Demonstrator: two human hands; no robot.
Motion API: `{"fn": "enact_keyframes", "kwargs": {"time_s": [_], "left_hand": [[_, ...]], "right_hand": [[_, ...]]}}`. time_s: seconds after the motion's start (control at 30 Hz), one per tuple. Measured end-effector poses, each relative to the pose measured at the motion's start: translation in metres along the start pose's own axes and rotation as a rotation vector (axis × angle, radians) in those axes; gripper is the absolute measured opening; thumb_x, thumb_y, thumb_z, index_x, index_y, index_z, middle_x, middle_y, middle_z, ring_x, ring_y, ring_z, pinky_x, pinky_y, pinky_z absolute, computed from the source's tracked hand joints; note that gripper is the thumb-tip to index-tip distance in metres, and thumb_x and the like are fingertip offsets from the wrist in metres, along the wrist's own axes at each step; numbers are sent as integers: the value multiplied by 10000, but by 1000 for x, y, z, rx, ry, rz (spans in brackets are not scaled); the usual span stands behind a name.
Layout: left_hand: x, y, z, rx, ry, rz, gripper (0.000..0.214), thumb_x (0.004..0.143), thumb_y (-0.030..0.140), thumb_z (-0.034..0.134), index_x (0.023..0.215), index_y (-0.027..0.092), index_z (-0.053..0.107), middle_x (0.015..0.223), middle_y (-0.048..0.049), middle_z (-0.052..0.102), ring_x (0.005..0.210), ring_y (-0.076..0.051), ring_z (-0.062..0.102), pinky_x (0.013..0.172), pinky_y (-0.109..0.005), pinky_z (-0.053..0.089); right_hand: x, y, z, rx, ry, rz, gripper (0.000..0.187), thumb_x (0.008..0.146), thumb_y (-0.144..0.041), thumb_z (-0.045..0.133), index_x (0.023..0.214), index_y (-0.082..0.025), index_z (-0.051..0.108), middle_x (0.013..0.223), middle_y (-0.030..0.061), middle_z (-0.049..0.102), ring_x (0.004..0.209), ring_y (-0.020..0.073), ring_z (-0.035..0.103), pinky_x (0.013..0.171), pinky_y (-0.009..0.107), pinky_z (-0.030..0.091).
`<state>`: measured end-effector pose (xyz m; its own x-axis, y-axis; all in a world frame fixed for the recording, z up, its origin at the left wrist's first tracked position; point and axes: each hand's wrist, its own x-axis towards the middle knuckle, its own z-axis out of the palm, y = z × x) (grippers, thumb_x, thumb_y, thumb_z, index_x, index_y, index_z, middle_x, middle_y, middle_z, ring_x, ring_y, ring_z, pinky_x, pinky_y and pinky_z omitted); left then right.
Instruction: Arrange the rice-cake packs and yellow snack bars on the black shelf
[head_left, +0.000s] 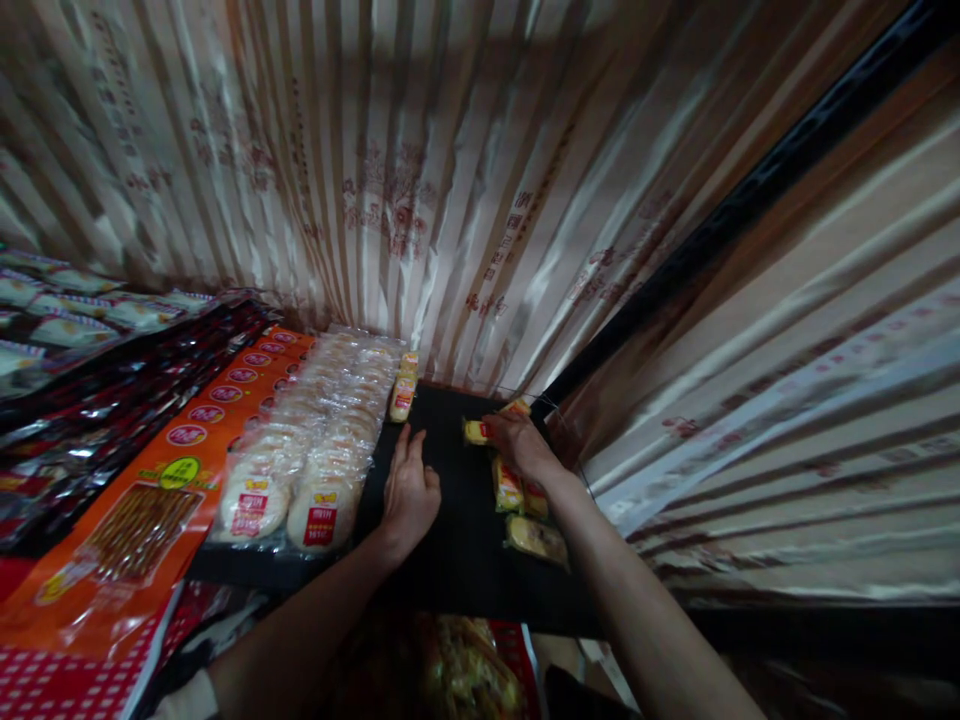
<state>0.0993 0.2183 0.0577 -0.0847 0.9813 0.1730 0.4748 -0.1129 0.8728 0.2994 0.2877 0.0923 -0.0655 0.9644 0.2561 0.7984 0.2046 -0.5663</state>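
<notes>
My left hand (409, 490) lies flat on a black shelf board (457, 560), fingers stretched out, holding nothing, beside rows of round white flatbread packs (315, 450). My right hand (517, 440) is farther back on the board, fingers closed over a small yellow snack pack (475, 431). A line of similar yellow packs (525, 510) runs under my right wrist toward me. A few more yellow packs (403, 392) stand at the back, by the flatbread.
Orange packs of stick snacks (150, 500) lie left of the flatbread, dark red packs (90, 410) beyond them. A striped, shiny curtain (420, 180) hangs behind and to the right of the shelf. More packaged food (465, 670) sits below the board's front edge.
</notes>
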Motion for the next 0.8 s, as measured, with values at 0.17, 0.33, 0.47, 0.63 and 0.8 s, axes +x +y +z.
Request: {"fn": "enact_keyframes", "kwargs": {"time_s": [0.17,0.33,0.47,0.63,0.8], "left_hand": [[-7,8,-4,23,15,110,565,744,54,381,1305,116,380,1393,-139,360,1290,-217,368,1061,-385,365],[-18,21,-10,6,20,53,611,736,65,411,1334,153,319,1384,-128,339,1271,-218,390,1053,-374,375],[-21,23,-15,-6,-1,-7,652,736,73,414,1363,183,271,1431,-117,261,1245,-221,426,1025,-362,405],[-17,21,-17,-38,-1,-77,684,720,75,430,1377,171,263,1452,-122,235,1304,-235,353,1065,-361,357],[-12,22,-18,-60,-46,-192,689,719,93,438,1381,113,250,1471,-147,183,1297,-246,364,1068,-361,347]], "right_hand": [[2,-33,-5,-245,-186,-230,316,819,-177,465,1068,-250,645,1017,68,613,931,211,557,847,354,450],[8,-63,7,-228,-216,-422,345,833,-129,460,1104,-257,630,1054,73,572,995,212,517,851,342,443],[15,-83,19,-262,-273,-567,327,860,-132,446,1106,-250,627,1027,78,577,1014,207,495,875,349,431],[23,-108,31,-288,-330,-696,328,870,-150,454,1154,-241,591,1092,71,589,1063,209,474,933,353,410],[36,-118,40,-366,-388,-737,363,846,-69,448,1168,-190,565,1109,89,594,1097,205,467,942,352,418]]}}
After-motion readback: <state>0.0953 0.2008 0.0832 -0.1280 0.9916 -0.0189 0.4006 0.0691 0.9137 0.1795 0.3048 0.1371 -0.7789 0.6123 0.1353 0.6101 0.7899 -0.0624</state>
